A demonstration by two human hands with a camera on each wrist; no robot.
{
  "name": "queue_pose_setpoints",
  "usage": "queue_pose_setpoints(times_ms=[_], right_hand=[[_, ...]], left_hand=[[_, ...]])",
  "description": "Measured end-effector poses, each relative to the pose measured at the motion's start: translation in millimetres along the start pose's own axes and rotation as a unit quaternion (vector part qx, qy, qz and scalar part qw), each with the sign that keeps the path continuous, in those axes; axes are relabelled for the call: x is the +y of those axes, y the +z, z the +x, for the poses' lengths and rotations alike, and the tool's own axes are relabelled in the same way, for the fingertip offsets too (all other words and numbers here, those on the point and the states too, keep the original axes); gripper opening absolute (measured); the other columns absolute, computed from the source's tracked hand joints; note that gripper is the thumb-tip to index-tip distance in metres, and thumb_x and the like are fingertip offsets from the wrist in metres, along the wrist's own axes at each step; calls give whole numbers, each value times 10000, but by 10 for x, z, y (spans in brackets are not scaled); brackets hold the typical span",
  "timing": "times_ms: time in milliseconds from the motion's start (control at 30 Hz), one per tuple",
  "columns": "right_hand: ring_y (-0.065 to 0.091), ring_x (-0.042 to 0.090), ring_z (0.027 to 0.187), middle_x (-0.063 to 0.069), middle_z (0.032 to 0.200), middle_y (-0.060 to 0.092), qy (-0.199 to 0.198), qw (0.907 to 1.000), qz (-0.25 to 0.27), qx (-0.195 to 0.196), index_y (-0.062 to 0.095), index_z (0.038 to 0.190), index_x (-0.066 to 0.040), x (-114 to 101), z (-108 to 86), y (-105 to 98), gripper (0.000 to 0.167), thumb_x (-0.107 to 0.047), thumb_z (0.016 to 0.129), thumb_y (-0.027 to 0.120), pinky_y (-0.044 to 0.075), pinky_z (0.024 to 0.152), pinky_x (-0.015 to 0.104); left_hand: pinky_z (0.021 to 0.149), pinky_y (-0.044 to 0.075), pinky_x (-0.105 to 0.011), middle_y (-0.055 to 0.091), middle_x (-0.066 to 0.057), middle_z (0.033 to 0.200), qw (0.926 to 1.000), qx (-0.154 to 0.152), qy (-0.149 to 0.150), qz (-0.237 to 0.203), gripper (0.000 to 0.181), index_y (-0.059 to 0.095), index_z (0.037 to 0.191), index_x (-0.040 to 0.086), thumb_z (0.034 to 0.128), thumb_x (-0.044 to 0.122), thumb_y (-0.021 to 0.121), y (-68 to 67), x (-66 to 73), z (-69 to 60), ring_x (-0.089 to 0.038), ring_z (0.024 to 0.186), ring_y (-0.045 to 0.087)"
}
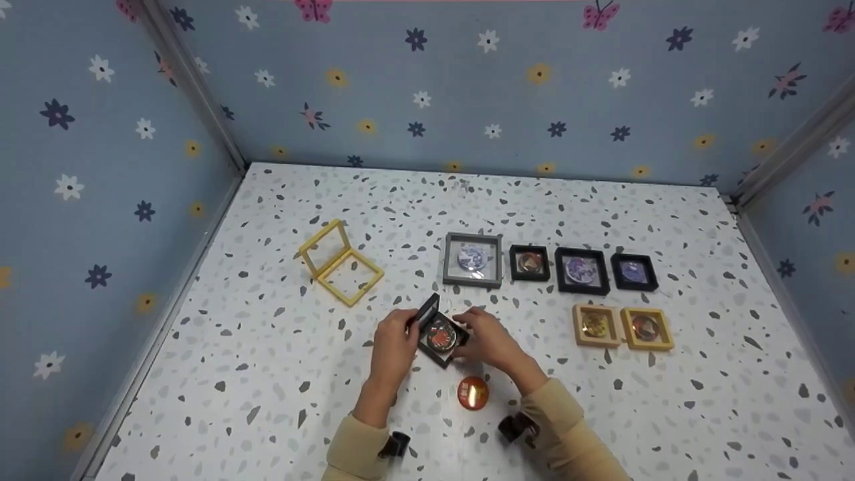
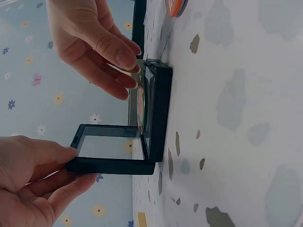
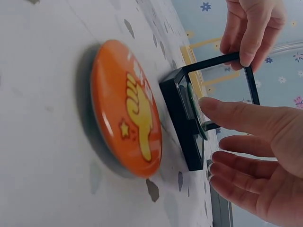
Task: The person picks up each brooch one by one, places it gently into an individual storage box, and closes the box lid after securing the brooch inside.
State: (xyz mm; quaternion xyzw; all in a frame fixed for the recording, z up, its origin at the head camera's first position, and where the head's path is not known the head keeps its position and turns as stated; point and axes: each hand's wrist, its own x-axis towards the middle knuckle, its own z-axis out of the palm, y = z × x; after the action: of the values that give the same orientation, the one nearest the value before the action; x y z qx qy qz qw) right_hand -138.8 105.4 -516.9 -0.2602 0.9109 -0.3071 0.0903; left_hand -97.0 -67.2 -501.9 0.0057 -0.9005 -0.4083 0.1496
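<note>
A small black display case stands opened on the table, its hinged lid raised at the left. My left hand pinches the lid's edge between thumb and fingers. Inside the base lies a round badge with a red design and dark rim, on the clear film. Over the base's right side is my right hand, fingers loosely spread and thumb tip at the badge; whether it presses cannot be made out. Nearer me lies an orange button badge with a yellow pointing hand.
An opened yellow case stands at the left. Toward the back right, a grey case and three black cases hold round badges. In front of these sit a light wooden-toned case and a yellow case. Patterned walls enclose the table.
</note>
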Motion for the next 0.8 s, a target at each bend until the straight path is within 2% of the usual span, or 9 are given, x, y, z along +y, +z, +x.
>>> queue_pose_setpoints(times_ms=[300, 600, 800], right_hand=[[537, 230, 753, 115, 843, 543, -97, 9999, -116, 76, 596, 1035, 76, 71, -3, 23, 502, -91, 594, 767, 457, 688, 342], [493, 164, 699, 45, 791, 535, -81, 9998, -197, 4, 646, 961, -17, 115, 18, 54, 365, -64, 608, 725, 436, 654, 313], [479, 148, 692, 31, 784, 536, 16, 10000, -40, -61, 644, 970, -17, 132, 31, 53, 379, -66, 607, 742, 425, 641, 296]], left_hand=[[643, 494, -260, 624, -104, 837, 10000, 32, 36, -26, 140, 651, 910, -39, 772, -38, 625, -1, -12, 2, -172, 756, 599], [647, 493, -264, 629, -105, 854, 9996, -6, 117, -242, 160, 653, 928, -39, 770, -25, 639, -4, -34, -15, -174, 751, 593], [672, 492, -270, 634, -99, 866, 9988, -209, 172, -418, 171, 654, 940, -27, 772, 6, 650, -17, -28, -37, -177, 773, 601]])
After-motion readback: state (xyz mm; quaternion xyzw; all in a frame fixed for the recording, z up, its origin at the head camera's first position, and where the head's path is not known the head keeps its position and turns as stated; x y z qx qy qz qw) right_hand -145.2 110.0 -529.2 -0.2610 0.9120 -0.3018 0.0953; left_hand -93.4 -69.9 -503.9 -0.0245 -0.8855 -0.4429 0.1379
